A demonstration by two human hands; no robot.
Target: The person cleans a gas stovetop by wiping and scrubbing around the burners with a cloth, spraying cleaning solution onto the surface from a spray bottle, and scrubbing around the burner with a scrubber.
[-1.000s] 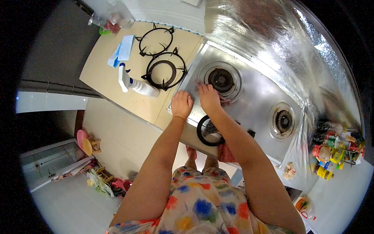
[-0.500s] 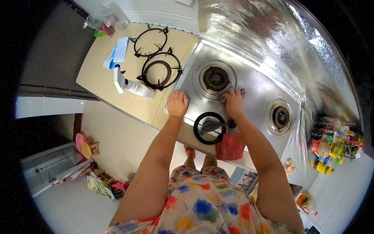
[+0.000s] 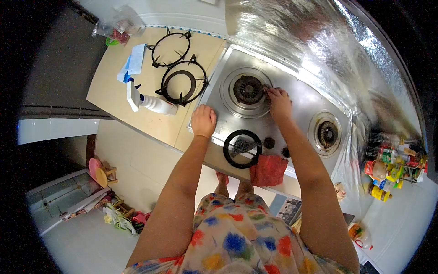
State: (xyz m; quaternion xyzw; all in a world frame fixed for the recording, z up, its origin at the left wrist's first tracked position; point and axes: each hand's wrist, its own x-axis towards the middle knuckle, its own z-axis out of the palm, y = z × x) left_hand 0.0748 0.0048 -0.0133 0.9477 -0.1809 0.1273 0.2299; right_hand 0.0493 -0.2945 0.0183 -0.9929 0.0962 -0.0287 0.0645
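Right hand (image 3: pixel 279 101): at the inner edge of the left burner (image 3: pixel 248 89), fingers bunched and gripping a small brownish-pink wad (image 3: pixel 267 88). Most of the wad is hidden under my fingers; material not certain. It sits right beside the dark burner head, over the metal dish around it.

Left hand (image 3: pixel 203 120): palm down on the left front part of the steel hob (image 3: pixel 299 107), fingers loosely bent, nothing seen in it. Reads as a brace.

State of hob: both burners bare. Two wire grates (image 3: pixel 189 44) lie on the counter (image 3: pixel 109 75) to the left, overlapping or nearly so, a flat dark ring (image 3: pixel 193 84) inside the nearer one. With these off, the metal around the left burner is open to my fingers. A thick black ring (image 3: pixel 226 149) lies at the front edge, a grey mesh scourer (image 3: pixel 242 145) within its outline; a red cloth (image 3: pixel 269 171) is just beside it.

Containers: white spray bottle (image 3: pixel 158 104) near the grates, nozzle pointing away from the hob; fill level not visible. Assorted bottles (image 3: pixel 380 169), clustered at far right; contents unclear. Jug with red handle (image 3: pixel 363 239), lower right, orange-brown patch showing; contents unconfirmed.
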